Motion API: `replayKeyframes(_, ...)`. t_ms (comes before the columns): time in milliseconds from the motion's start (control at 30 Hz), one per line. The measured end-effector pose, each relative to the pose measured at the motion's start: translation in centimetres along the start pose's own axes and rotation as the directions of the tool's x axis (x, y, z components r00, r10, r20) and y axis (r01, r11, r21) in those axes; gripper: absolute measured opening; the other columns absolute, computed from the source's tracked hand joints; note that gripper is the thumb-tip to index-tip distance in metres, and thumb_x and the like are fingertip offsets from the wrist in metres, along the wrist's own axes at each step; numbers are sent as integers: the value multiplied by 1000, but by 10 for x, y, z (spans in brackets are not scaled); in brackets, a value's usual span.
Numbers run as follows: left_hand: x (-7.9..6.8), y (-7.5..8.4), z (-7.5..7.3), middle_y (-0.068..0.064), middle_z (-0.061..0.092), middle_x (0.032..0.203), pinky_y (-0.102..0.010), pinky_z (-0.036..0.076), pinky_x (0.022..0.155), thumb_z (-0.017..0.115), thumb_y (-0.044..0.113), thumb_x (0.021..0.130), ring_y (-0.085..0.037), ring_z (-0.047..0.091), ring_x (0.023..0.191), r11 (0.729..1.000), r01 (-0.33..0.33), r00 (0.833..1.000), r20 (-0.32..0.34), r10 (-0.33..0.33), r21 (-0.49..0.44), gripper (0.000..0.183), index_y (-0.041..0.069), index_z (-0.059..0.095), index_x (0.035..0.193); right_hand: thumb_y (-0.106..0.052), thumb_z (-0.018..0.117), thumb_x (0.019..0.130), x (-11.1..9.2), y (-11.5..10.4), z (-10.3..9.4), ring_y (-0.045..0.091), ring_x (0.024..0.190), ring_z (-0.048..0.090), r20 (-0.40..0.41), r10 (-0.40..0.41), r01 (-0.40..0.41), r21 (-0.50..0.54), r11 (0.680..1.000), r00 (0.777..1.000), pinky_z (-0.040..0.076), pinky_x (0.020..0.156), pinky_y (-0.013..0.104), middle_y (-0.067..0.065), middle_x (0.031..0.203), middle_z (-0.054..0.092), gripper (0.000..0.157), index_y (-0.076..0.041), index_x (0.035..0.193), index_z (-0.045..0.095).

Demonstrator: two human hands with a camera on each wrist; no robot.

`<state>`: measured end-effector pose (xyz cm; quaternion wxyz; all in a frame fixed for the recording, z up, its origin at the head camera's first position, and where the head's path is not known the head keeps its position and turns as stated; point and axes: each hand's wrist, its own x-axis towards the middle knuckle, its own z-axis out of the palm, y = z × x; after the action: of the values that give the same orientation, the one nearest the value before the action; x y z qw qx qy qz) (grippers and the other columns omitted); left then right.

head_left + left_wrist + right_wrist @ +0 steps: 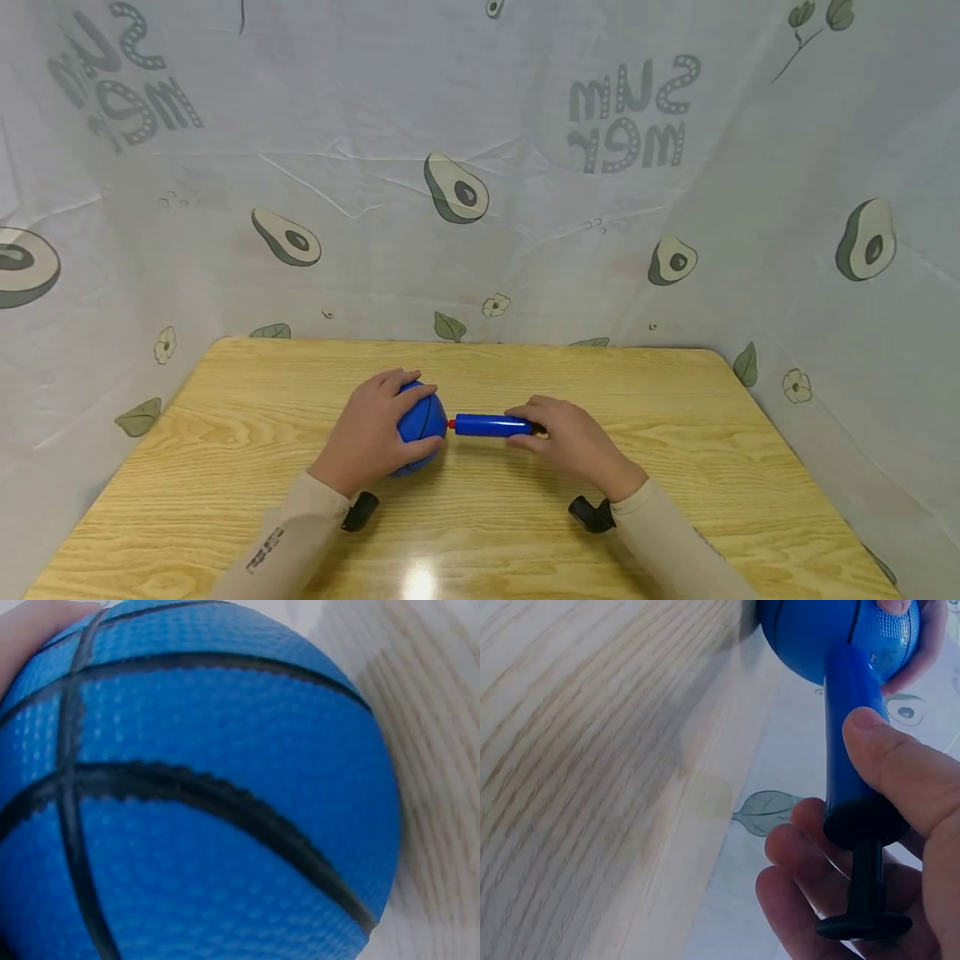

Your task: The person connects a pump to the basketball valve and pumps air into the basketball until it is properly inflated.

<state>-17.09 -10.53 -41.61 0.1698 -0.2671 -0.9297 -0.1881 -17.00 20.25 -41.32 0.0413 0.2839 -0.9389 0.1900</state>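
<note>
A small blue basketball (423,421) with black seams is gripped by my left hand (375,429), fingers over its top and thumb along the near side. In the left wrist view the ball (225,750) fills most of the picture. My right hand (566,437) holds a blue hand pump (491,426) by its rear end. The pump's red tip (451,424) meets the ball's right side. In the right wrist view the thumb (885,750) lies along the barrel, and the black plunger handle (864,926) sticks out partway behind it.
A light wooden table (300,375) lies under both hands. Behind and beside it hangs a pale curtain (360,167) printed with avocados and leaves. Black wrist mounts (592,514) show below the beige sleeves (667,533).
</note>
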Motion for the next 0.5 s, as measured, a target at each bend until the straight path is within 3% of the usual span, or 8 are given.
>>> replayKeyframes(500, -5, -2, 6, -8, 59, 140, -60, 51, 102, 82, 60, 79, -35, 54, 131, 1000, 18, 1000, -25, -19, -13, 68, 23, 68, 134, -28, 78, 94, -4, 12, 1, 2, 75, 56, -8, -14, 15, 74, 997, 1000, 46, 65, 22, -5, 104, 75, 35, -16, 127, 74)
